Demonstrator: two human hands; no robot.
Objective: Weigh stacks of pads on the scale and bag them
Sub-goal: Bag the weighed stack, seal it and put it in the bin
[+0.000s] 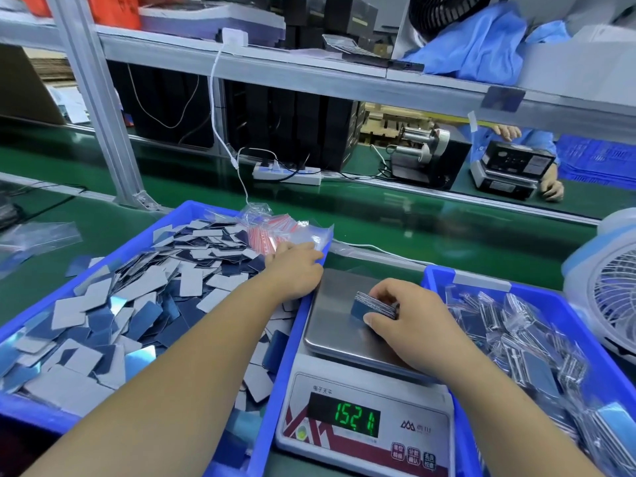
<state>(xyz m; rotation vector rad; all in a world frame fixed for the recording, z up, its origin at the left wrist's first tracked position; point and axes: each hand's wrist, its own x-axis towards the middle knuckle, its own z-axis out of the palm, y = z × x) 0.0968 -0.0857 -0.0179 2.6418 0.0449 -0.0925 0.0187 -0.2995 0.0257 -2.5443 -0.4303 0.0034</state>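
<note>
A stack of blue and grey pads (365,305) stands on edge on the steel pan of the scale (339,304), with my right hand (409,313) closed around it. The scale's green display (354,418) is lit. My left hand (294,270) reaches over the far right corner of the left blue bin (192,210), its fingers on a bundle of clear zip bags with red strips (275,230). Loose pads (137,304) fill that bin.
A second blue bin (585,325) at the right holds several bagged stacks. A white fan (609,290) stands at the far right. A power strip (287,173) and white cable lie beyond on the green belt. Another person's hands work at a scale across the line (509,170).
</note>
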